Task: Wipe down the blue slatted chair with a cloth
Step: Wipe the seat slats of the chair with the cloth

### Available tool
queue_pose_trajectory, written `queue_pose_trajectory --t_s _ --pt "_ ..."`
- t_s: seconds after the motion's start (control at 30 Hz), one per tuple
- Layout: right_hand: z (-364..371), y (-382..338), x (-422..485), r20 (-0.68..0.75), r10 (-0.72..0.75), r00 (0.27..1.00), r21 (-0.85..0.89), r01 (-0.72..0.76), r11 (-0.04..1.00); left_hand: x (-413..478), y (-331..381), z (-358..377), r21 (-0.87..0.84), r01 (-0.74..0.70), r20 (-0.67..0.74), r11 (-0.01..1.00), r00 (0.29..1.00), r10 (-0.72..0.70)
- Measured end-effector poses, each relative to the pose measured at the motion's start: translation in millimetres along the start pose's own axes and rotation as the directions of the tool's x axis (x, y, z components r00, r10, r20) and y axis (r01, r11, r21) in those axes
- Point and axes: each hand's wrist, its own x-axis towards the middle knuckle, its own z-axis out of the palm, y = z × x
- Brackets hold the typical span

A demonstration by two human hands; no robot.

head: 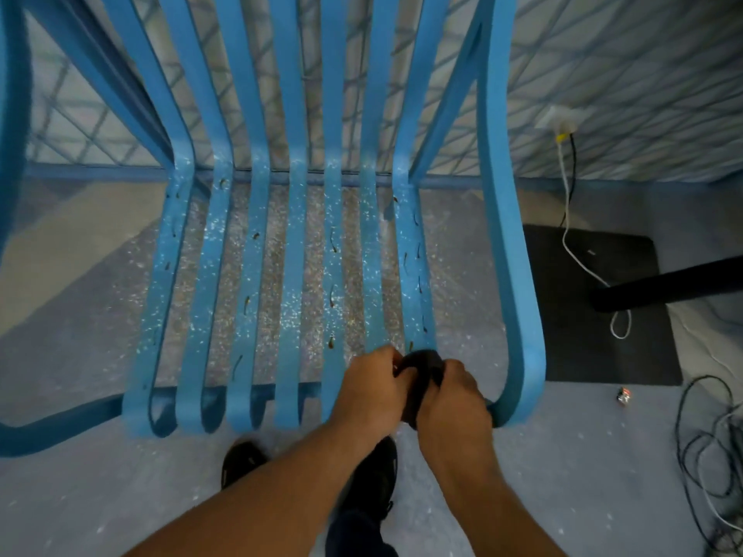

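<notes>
Gripping a dark cloth (423, 360) between them, the left hand (372, 389) and the right hand (454, 400) were positioned at the front edge of the blue slatted chair (291, 275), over its rightmost seat slats. Both hands had their fingers curled tightly round the bunched cloth, which was pressed against the chair's front right corner. The chair's seat slats carried pale flecks and small dark marks along their length. Beneath and around the chair lay a grey floor (120, 496), speckled with the same pale flecks under the seat. Behind the chair stood a pale wall (623, 74) crossed by a diamond lattice pattern. To the right of the chair, a black mat (563, 355) lay flat on the floor, with a black bar (667, 285) resting across it. A white cable (569, 235) ran from a wall outlet (563, 121) down onto the mat. Further right of the chair, loose cables (707, 456) lay tangled, with a small object (623, 396) near them; what it was cannot be told. Two dark shoes (241, 462) stood in front of the chair.
</notes>
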Motion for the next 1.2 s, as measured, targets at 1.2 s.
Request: queue_pose_trajectory --t_s 1.2 --pt "70 -8 70 -0.152 -0.029 0.988 0.000 0.030 1.000 23 -38 -67 0.303 -0.051 -0.447 0.952 0.874 0.189"
